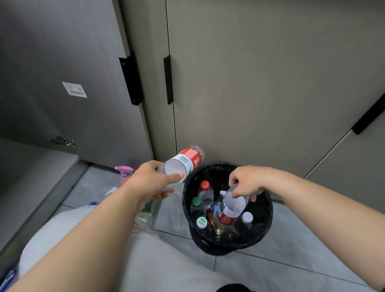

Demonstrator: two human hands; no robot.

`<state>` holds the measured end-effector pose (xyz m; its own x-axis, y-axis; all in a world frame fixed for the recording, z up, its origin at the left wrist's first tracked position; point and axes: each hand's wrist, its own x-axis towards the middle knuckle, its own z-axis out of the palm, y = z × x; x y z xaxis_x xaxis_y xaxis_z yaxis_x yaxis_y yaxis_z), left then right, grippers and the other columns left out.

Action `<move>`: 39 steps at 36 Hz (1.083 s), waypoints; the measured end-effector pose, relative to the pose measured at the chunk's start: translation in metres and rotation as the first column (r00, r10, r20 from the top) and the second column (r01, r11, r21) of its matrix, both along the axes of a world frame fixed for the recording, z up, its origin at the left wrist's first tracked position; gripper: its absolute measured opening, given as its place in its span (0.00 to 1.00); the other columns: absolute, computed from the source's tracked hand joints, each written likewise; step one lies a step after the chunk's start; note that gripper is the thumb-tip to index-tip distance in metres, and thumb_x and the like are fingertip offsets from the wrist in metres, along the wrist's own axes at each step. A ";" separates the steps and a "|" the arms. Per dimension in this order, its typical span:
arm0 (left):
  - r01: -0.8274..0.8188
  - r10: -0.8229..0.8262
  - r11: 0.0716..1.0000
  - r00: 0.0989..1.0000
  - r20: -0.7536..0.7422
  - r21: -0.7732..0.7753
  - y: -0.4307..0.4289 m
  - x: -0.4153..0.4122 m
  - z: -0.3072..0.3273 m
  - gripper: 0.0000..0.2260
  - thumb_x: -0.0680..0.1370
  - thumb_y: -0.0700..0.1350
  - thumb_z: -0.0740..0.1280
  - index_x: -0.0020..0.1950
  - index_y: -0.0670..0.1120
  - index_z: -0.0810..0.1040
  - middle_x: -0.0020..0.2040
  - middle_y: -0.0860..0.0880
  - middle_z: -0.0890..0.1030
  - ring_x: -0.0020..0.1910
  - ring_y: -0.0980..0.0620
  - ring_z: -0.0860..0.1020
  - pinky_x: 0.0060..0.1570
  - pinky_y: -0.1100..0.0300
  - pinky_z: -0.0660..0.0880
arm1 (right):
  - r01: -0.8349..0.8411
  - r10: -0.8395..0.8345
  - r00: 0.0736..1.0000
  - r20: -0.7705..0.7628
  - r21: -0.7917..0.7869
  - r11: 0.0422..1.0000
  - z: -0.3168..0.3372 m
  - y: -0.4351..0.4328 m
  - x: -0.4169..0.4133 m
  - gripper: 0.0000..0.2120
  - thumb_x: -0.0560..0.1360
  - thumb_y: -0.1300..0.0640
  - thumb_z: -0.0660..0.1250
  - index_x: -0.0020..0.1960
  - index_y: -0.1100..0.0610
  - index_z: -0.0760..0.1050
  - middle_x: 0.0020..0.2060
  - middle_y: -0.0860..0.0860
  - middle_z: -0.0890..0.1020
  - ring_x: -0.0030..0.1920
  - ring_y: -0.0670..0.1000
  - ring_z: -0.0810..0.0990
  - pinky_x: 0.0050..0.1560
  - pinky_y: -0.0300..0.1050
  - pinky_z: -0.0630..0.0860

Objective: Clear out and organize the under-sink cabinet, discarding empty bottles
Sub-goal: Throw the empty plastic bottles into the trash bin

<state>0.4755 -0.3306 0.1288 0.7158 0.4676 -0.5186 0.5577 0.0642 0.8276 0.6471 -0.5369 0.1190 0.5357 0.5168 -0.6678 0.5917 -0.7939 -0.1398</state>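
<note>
My left hand grips a clear plastic bottle with a red and white label, held nearly level just left of the black bin. My right hand hangs over the bin's mouth, fingers closed on the bottom of a second clear bottle with a red label, which points down into the bin. Inside the bin lie several bottles, one with a red cap, one with a green cap, one with a white cap.
An open cabinet door stands at the left, a closed door behind the bin. A pink spray bottle stands on the grey tile floor behind my left forearm. A white bag lies beside the cabinet base.
</note>
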 end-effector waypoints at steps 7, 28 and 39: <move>-0.019 0.020 1.000 1.000 0.011 -0.016 0.002 0.004 -0.001 0.20 0.71 0.47 0.80 0.60 0.49 0.78 0.56 0.43 0.83 0.44 0.47 0.87 0.33 0.62 0.78 | -0.061 0.056 0.998 -0.035 -0.166 0.984 -0.059 0.010 -0.035 0.14 0.76 0.54 0.67 0.59 0.59 0.77 0.48 0.59 0.85 0.34 0.57 0.84 0.33 0.48 0.81; 0.011 -0.011 1.000 1.000 0.016 0.003 0.006 0.006 -0.005 0.23 0.71 0.47 0.80 0.62 0.49 0.77 0.58 0.45 0.81 0.48 0.45 0.86 0.48 0.50 0.85 | -0.148 0.075 0.981 -0.179 -0.446 0.883 -0.098 0.030 -0.031 0.09 0.78 0.58 0.69 0.40 0.57 0.76 0.31 0.52 0.83 0.35 0.51 0.80 0.54 0.48 0.82; 0.028 -0.027 0.999 0.998 0.059 -0.016 0.002 0.009 -0.001 0.22 0.69 0.45 0.81 0.59 0.48 0.77 0.58 0.44 0.79 0.52 0.46 0.84 0.49 0.53 0.84 | -0.219 0.173 0.974 -0.147 -0.404 0.888 -0.103 0.009 -0.026 0.28 0.80 0.58 0.64 0.78 0.56 0.58 0.72 0.62 0.69 0.34 0.54 0.83 0.50 0.49 0.83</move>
